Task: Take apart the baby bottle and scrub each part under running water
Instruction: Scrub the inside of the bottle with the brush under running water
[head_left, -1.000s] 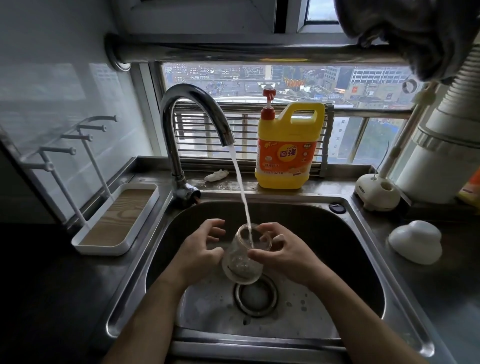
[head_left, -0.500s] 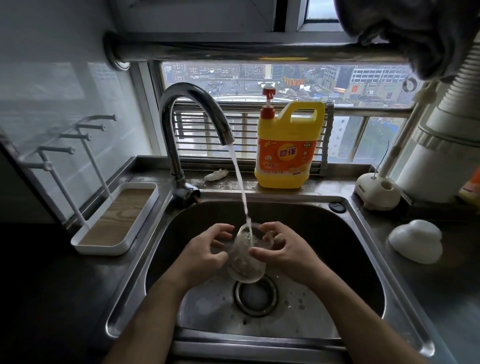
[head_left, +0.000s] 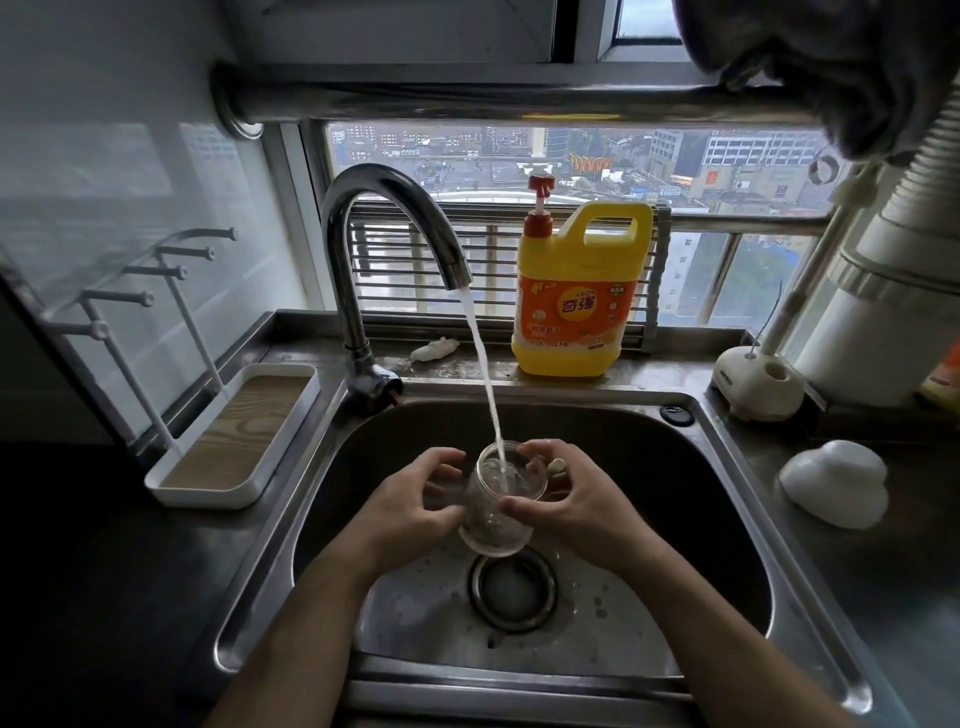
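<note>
A clear glass bottle body (head_left: 501, 506), with no top on it, is held mouth-up over the sink drain (head_left: 513, 590). Water from the curved steel faucet (head_left: 387, 249) streams straight into its open mouth. My left hand (head_left: 410, 501) curls round its left side, thumb low on the glass. My right hand (head_left: 569, 499) grips the right side and rim, thumb on the front. A white domed bottle cap (head_left: 831, 480) lies on the counter at the right.
A yellow dish soap jug (head_left: 579, 296) stands on the ledge behind the steel sink (head_left: 727, 457). A white drying rack with a wooden tray (head_left: 234, 439) sits left of the sink. A white brush holder (head_left: 756, 382) and a wide white pipe (head_left: 893, 291) stand at right.
My left hand has closed in from beside the bottle onto its left side. The bottle has tipped more upright under the stream. My right hand has kept its grip.
</note>
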